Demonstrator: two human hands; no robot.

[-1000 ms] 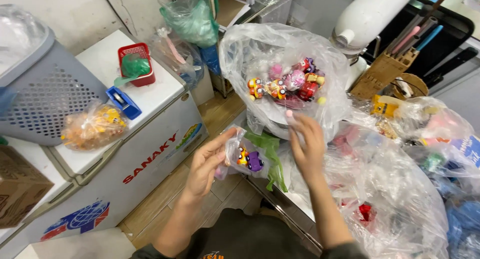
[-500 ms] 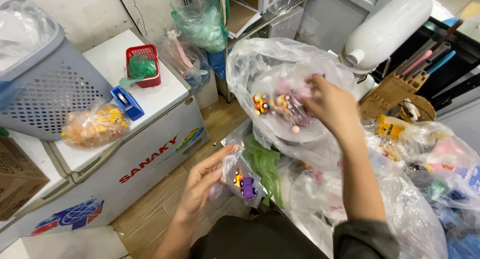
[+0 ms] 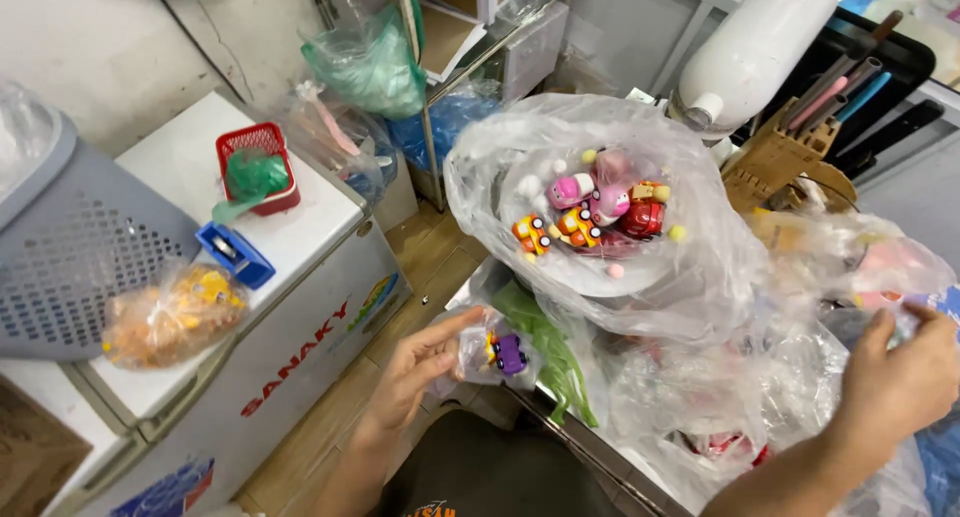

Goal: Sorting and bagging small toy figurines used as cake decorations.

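My left hand (image 3: 418, 369) holds a small clear plastic bag (image 3: 492, 353) with a purple and yellow toy car inside, low in the middle of the view. My right hand (image 3: 897, 381) rests on a pile of clear plastic bags (image 3: 760, 397) at the right edge, fingers curled over crinkled plastic and a bluish packet. Between the hands stands a large open clear bag (image 3: 610, 227) full of several small colourful toy cars and figures. A green plastic toy (image 3: 548, 347) lies just under it beside the small bag.
A white chest freezer (image 3: 300, 307) stands at left, carrying a grey perforated basket (image 3: 70, 267), a red basket (image 3: 258, 165), a blue sharpener-like box (image 3: 236, 255) and an orange-filled bag (image 3: 172, 313). A white bottle (image 3: 752, 47) and wooden knife block (image 3: 780, 157) stand behind. Wooden floor shows below.
My right hand has left the big bag of toys and dropped to the bag pile at the right. My left hand still holds the small bag, now slightly lower.
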